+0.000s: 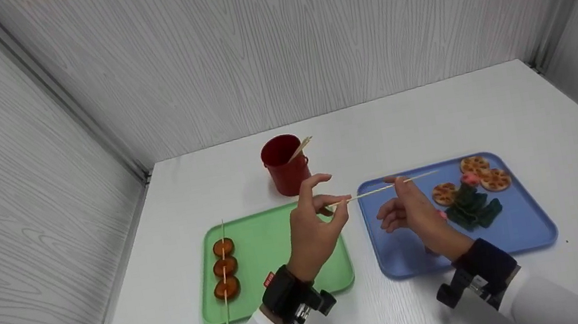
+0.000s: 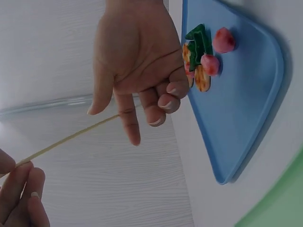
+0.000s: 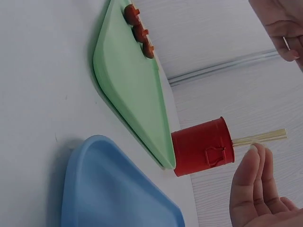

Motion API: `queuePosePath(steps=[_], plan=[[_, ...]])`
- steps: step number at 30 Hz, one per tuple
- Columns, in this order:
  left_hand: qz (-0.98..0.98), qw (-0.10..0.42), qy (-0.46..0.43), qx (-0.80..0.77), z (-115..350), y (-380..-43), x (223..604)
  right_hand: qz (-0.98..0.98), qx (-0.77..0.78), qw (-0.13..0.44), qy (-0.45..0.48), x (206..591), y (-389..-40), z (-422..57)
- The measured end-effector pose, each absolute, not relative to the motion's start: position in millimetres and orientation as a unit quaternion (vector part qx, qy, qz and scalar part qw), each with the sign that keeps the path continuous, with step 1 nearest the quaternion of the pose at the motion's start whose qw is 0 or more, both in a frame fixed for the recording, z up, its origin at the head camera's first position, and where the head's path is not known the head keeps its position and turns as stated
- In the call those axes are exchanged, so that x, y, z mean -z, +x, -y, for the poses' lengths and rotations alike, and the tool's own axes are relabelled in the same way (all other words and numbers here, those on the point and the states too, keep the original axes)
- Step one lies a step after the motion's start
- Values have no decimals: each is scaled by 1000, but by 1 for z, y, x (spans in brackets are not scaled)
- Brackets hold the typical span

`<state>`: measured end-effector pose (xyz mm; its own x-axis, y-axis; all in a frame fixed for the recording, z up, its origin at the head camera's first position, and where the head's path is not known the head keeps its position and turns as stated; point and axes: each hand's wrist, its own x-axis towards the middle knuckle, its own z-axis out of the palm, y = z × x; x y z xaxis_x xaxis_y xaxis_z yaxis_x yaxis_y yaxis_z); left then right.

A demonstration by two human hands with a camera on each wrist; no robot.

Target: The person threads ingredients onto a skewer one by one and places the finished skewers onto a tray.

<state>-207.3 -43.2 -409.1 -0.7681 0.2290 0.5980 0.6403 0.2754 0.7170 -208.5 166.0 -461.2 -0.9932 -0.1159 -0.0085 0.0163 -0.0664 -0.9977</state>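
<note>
My left hand [image 1: 315, 233] pinches one end of a thin wooden skewer [image 1: 372, 192] between thumb and forefinger, above the gap between the two trays. The skewer slants up toward my right hand [image 1: 419, 216], whose thumb overlaps it in the head view. In the left wrist view the skewer [image 2: 71, 137] passes behind the right forefinger, with the thumb held apart from it. On the green tray [image 1: 270, 228] lies another skewer carrying three brown-orange round pieces [image 1: 225, 267]. Under the right hand is the blue tray [image 1: 531, 228].
The blue tray bears lotus-root-like slices [image 1: 495, 180], dark green leafy pieces [image 1: 470, 208] and pink balls [image 2: 223, 40], partly hidden by the right hand. Behind the green tray stands a red bucket [image 1: 291, 176] with several skewers [image 1: 301, 148]. Pale wood-grain panels [image 1: 304, 38] enclose the table.
</note>
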Motion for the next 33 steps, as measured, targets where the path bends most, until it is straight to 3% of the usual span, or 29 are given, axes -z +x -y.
queuePosePath(steps=[8,18,27,33], plan=[[792,82,-269,542,53,-204,435,-678,735,4,-20,460,-210,-171],[805,-64,-262,529,56,-196,455,-714,698,12,-50,462,-208,-172],[811,-139,-282,493,47,-189,472,-725,678,43,-112,458,-207,-167],[790,-186,-278,514,39,-185,477,-738,665,29,-111,459,-208,-158]])
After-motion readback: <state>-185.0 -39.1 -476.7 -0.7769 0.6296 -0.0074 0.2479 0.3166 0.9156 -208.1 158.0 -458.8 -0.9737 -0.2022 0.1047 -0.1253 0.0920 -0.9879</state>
